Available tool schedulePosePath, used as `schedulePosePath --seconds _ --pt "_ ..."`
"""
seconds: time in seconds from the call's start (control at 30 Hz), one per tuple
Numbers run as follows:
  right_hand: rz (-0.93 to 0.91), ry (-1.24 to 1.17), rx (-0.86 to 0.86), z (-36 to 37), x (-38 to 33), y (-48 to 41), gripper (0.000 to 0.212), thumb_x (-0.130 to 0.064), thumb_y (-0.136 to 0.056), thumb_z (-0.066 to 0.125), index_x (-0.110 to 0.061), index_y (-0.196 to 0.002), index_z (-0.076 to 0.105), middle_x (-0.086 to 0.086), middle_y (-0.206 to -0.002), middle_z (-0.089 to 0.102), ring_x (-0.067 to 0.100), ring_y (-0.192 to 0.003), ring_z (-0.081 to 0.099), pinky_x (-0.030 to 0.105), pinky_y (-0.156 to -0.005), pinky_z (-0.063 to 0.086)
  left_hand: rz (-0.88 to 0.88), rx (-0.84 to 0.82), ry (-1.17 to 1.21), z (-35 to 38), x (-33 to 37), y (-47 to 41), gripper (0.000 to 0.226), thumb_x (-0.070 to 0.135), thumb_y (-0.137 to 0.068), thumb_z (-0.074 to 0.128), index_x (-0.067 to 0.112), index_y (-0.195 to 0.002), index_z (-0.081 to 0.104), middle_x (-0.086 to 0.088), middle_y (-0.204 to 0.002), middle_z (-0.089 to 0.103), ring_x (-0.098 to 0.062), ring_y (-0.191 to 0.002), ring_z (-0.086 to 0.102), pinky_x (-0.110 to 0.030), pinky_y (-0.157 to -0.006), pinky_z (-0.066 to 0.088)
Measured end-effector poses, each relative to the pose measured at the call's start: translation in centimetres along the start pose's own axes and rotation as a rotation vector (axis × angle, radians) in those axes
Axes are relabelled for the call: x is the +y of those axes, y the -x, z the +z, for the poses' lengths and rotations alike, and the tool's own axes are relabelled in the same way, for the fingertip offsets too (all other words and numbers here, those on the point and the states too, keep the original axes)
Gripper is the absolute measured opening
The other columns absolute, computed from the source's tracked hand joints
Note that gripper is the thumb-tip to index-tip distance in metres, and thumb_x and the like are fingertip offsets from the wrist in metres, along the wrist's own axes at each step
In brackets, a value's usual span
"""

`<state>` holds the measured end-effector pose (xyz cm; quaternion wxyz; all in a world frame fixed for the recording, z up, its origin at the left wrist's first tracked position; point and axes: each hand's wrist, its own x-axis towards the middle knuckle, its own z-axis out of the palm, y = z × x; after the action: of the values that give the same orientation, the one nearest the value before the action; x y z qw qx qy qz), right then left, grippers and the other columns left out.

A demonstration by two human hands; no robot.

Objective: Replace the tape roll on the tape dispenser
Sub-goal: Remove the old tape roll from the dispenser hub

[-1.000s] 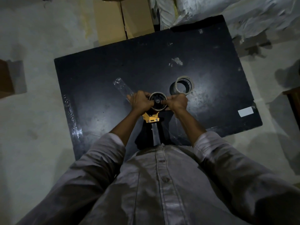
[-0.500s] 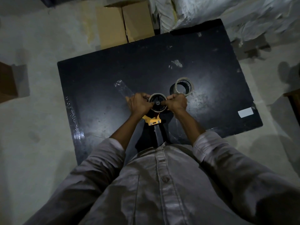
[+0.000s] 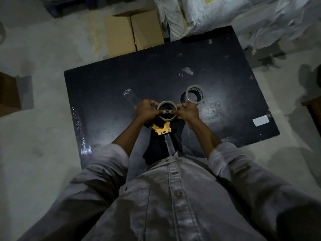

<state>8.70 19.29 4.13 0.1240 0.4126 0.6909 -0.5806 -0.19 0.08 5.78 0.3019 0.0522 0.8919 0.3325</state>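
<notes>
A yellow tape dispenser [image 3: 162, 129] lies on the black table [image 3: 112, 84] in front of me. A thin tape roll [image 3: 167, 103] sits around the dispenser's black hub. My left hand [image 3: 146, 110] grips the roll's left side and my right hand [image 3: 187, 112] its right side, both thumbs pressing near the hub centre. A strip of clear tape [image 3: 169, 145] runs from the dispenser toward my body. A second clear tape roll [image 3: 195, 93] stands on the table just beyond my right hand.
A loose piece of clear tape [image 3: 131, 96] lies left of my hands and another strip [image 3: 80, 131] clings to the table's left edge. A white label [image 3: 260, 120] is at the right. Cardboard boxes [image 3: 133, 32] and white sacks [image 3: 225, 14] lie beyond the table.
Both hands keep their hold on the roll at the hub; the thumbs have closed in toward the hub centre. The second roll has not moved.
</notes>
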Motion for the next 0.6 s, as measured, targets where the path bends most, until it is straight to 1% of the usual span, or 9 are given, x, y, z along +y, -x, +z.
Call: schedulePosePath --seconds 0.07,0.1,0.17,0.23,0.3,0.37,0.43,0.5,0.6 --pt "0.012 0.004 0.025 0.2 0.0 0.2 0.039 -0.013 -0.075 0.101 -0.006 -0.108 0.082 0.009 -0.099 0.085 0.024 -0.092 0.084 0.048 -0.084 0.071 -0.018 0.028 -0.025 0.2 0.4 0.2 0.029 0.04 -0.082 0.097 0.025 -0.104 0.085 0.009 -0.101 0.083 -0.011 -0.102 0.074 -0.02 -0.079 0.033" --pt "0.018 -0.006 0.028 0.1 -0.2 0.4 0.039 -0.013 -0.075 0.101 -0.005 -0.108 0.082 0.01 -0.099 0.085 0.024 -0.091 0.084 0.048 -0.084 0.071 -0.025 0.027 -0.021 0.3 0.3 0.2 0.028 0.039 -0.083 0.096 0.025 -0.104 0.085 0.008 -0.102 0.083 -0.011 -0.102 0.073 -0.018 -0.075 0.03" --pt "0.022 -0.017 0.022 0.0 -0.4 0.6 0.04 -0.012 -0.075 0.101 -0.004 -0.11 0.081 0.012 -0.101 0.084 0.025 -0.093 0.084 0.046 -0.083 0.071 -0.026 0.033 -0.019 0.1 0.3 0.3 0.027 0.038 -0.082 0.096 0.025 -0.103 0.086 0.009 -0.102 0.083 -0.009 -0.1 0.071 -0.019 -0.075 0.031" --pt "0.032 -0.018 0.016 0.0 -0.5 0.7 0.041 -0.013 -0.074 0.102 -0.004 -0.108 0.08 0.011 -0.101 0.084 0.026 -0.094 0.084 0.045 -0.083 0.071 -0.028 0.015 -0.007 -0.2 0.4 0.4 0.028 0.036 -0.082 0.097 0.023 -0.104 0.086 0.008 -0.101 0.083 -0.008 -0.096 0.071 -0.015 -0.071 0.03" --pt "0.038 0.012 0.027 0.1 -0.4 0.4 0.041 -0.016 -0.07 0.104 -0.008 -0.103 0.081 0.007 -0.095 0.085 0.023 -0.089 0.084 0.044 -0.082 0.071 -0.015 -0.01 0.008 -0.3 0.3 0.1 0.029 0.035 -0.08 0.099 0.021 -0.103 0.087 0.008 -0.099 0.083 -0.009 -0.096 0.075 -0.014 -0.069 0.036" --pt "0.035 0.052 0.045 0.1 -0.4 0.3 0.041 -0.021 -0.066 0.106 -0.013 -0.097 0.082 0.003 -0.089 0.085 0.02 -0.084 0.084 0.043 -0.08 0.071 -0.027 0.0 0.008 -0.3 0.1 0.0 0.029 0.038 -0.076 0.101 0.024 -0.098 0.087 0.011 -0.095 0.083 -0.008 -0.096 0.076 -0.022 -0.076 0.045" --pt "0.042 0.085 0.063 0.2 -0.5 0.2 0.041 -0.026 -0.061 0.108 -0.016 -0.091 0.082 0.001 -0.085 0.084 0.018 -0.081 0.084 0.043 -0.079 0.071 -0.064 0.022 0.027 -0.2 -0.1 -0.3 0.03 0.046 -0.068 0.103 0.03 -0.088 0.087 0.017 -0.087 0.082 -0.007 -0.094 0.076 -0.039 -0.095 0.055" --pt "0.053 0.098 0.08 0.2 -0.6 0.1 0.04 -0.028 -0.058 0.109 -0.02 -0.086 0.081 -0.001 -0.083 0.084 0.018 -0.079 0.084 0.043 -0.079 0.071 -0.076 0.04 0.018 0.1 -0.4 -0.7 0.032 0.053 -0.06 0.102 0.034 -0.079 0.084 0.021 -0.08 0.08 -0.008 -0.094 0.075 -0.055 -0.108 0.051" --pt "0.045 0.136 0.109 0.5 -0.4 -0.4 0.04 -0.03 -0.055 0.109 -0.021 -0.083 0.082 -0.003 -0.082 0.083 0.015 -0.079 0.083 0.043 -0.079 0.071 -0.081 0.059 -0.008 0.2 -0.4 -0.9 0.033 0.054 -0.062 0.101 0.031 -0.077 0.083 0.018 -0.082 0.079 -0.01 -0.1 0.071 -0.055 -0.116 0.035"
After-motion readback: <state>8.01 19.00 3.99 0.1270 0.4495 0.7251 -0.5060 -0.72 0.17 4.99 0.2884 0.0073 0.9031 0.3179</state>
